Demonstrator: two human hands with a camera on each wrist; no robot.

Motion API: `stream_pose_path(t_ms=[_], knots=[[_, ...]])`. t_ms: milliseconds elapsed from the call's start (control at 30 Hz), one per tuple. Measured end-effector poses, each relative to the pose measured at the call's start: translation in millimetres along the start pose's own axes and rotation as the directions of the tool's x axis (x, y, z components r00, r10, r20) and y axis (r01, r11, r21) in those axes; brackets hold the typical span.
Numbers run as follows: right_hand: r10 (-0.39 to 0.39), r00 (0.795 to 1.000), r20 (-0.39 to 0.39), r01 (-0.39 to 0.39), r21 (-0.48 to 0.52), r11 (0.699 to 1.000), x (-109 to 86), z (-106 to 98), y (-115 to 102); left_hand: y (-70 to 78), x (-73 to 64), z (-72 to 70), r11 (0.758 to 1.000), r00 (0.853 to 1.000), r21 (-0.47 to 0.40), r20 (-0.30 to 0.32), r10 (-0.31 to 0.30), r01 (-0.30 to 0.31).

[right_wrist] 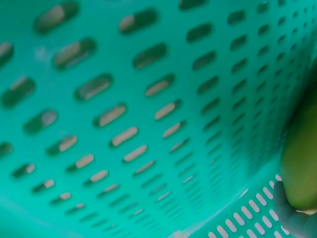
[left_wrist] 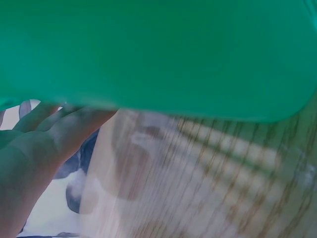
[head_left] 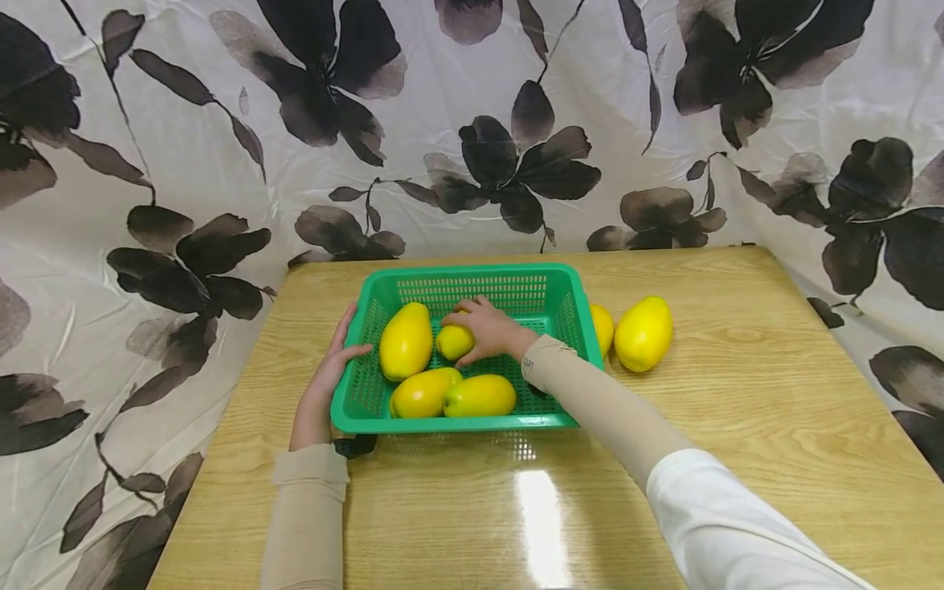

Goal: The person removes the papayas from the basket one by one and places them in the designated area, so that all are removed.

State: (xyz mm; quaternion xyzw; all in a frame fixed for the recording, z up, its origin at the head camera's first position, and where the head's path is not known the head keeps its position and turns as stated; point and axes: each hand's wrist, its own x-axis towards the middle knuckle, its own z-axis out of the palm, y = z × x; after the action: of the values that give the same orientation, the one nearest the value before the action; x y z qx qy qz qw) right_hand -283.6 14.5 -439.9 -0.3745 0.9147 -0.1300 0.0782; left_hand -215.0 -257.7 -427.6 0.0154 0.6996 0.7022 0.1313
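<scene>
A green plastic basket (head_left: pixel 472 424) with slotted walls stands on the table. My left hand (head_left: pixel 328 373) holds its left side, thumb over the rim and the other fingers along the outside. In the left wrist view those fingers (left_wrist: pixel 64 129) reach up beside the smooth green wall. My right hand (head_left: pixel 496 332) is inside the basket, fingers curled round a yellow mango (head_left: pixel 455 342). The right wrist view has a fingertip (right_wrist: pixel 292 218) at the end of a mango (right_wrist: pixel 302 158). Around it in the basket lie a large mango (head_left: pixel 406 342) and two more mangoes (head_left: pixel 481 397) along the front wall.
Right of the basket, a yellow mango (head_left: pixel 644 334) lies on the wooden table (head_left: pixel 737 426). Another mango (head_left: pixel 602 329) beside it is partly hidden by the basket's wall. A flower-patterned cloth (head_left: pixel 442 98) hangs behind the table and at both sides.
</scene>
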Motion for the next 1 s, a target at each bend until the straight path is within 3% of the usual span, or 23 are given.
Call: stream_pose_path(t_ms=[600, 867, 1000], knots=[[0.0, 1.0, 0.027, 0.001, -0.027, 1.0, 4.7, -2.8, -1.5, -2.4, -0.9, -0.9, 0.999, 1.0, -0.031, 0.006, 0.017, -0.017], [-0.039, 0.999, -0.019, 0.039, 0.011, 0.999, 6.6, -2.2, 4.6, -1.1, -2.1, -0.4, 1.0, 1.0, -0.019, -0.004, 0.005, -0.005], [-0.02, 0.999, -0.029, 0.021, 0.024, 0.999, 6.1, -3.5, 5.9, -1.4, -2.6, 0.2, 1.0, 1.0, 0.008, -0.015, 0.017, -0.017]])
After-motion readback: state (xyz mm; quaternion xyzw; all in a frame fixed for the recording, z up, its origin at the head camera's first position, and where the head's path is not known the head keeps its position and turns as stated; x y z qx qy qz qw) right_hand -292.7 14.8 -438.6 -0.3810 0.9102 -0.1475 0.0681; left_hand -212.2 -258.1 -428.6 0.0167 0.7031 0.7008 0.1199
